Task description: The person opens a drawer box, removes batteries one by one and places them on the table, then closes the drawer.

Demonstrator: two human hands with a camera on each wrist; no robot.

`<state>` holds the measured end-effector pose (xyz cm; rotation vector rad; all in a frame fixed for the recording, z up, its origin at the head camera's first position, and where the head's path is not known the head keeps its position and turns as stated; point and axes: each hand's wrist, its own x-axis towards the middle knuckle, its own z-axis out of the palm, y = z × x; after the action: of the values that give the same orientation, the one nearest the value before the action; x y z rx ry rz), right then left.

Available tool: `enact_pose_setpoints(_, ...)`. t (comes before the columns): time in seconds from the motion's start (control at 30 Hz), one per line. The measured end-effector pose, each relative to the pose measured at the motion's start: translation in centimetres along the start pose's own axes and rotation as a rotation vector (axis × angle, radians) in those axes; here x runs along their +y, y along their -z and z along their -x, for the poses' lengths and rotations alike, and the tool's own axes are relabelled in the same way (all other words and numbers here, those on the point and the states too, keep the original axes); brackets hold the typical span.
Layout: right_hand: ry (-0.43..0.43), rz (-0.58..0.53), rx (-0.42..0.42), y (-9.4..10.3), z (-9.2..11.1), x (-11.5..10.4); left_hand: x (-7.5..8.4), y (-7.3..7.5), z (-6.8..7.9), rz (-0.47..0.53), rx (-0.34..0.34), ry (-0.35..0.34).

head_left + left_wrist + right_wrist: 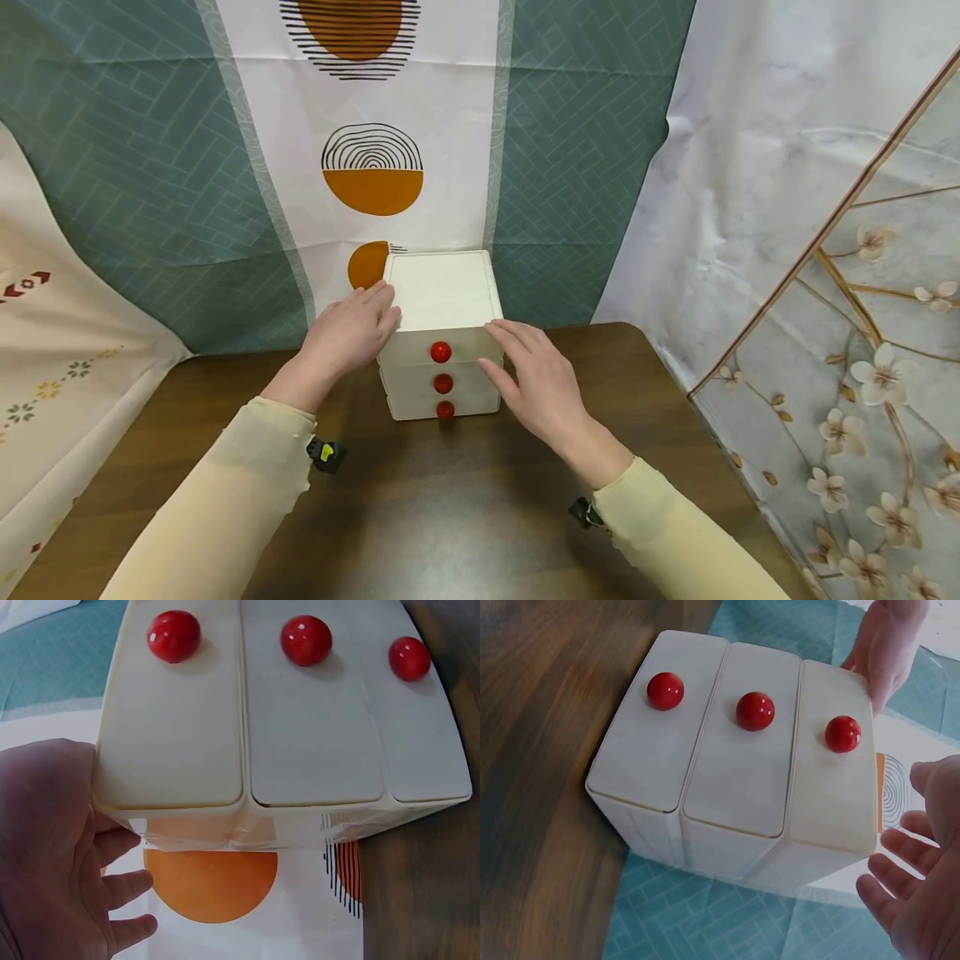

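Observation:
A small white drawer box [442, 292] with three stacked drawers stands at the back of the brown table. Each drawer front bears a round red knob [441, 352], and all three drawers are pushed in. My left hand [352, 329] lies at the box's upper left edge, its fingers extended along that side. Over at the upper right front corner is my right hand [536, 375], fingers loosely straight and thumb apart. In the right wrist view the fingertips [877, 889] of that hand come right at the box's top edge. Neither hand grips anything.
The wooden table [450, 508] ends at a teal and white patterned cloth [577, 167] hanging close behind the box. A flowered cloth [847, 417] hangs on the right, and a cream cloth [67, 358] drapes along the left side.

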<state>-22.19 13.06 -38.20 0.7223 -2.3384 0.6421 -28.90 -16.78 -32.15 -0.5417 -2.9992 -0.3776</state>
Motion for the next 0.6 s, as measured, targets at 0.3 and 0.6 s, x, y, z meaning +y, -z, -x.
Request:
enact_pose_setpoints(0.3, -0.002, -0.017, 0.095, -0.6, 0.3, -1.0, 0.0, -0.3, 0.2, -0.019, 0.018, 0.047)
enact_pose_setpoints(0.6, -0.273, -0.259, -0.115, -1.5, 0.2, -2.0, 0.1, -0.8, 0.2, -0.021, 0.044, 0.059)
